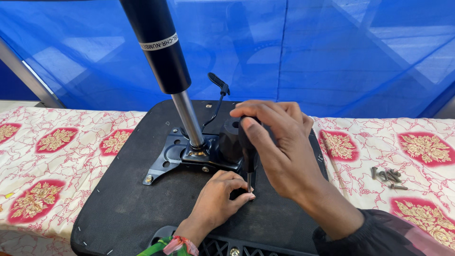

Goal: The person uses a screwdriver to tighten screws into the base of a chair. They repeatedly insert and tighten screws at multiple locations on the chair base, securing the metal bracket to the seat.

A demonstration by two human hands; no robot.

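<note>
Near us, our left hand [219, 195] pinches the screwdriver [248, 156] tip on the black seat bottom [123, 199]. Our right hand [279, 147] is wrapped tight around its handle. Farther left stands the metal plate [173, 159] with its pole [163, 52]. Loose screws [388, 176] lie right.

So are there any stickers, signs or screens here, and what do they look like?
Only one: a label band, a thin white strip with small dark print, wrapped slantwise around the black cylinder that stands on the upturned chair seat.
No packages, signs or screens show.
</note>
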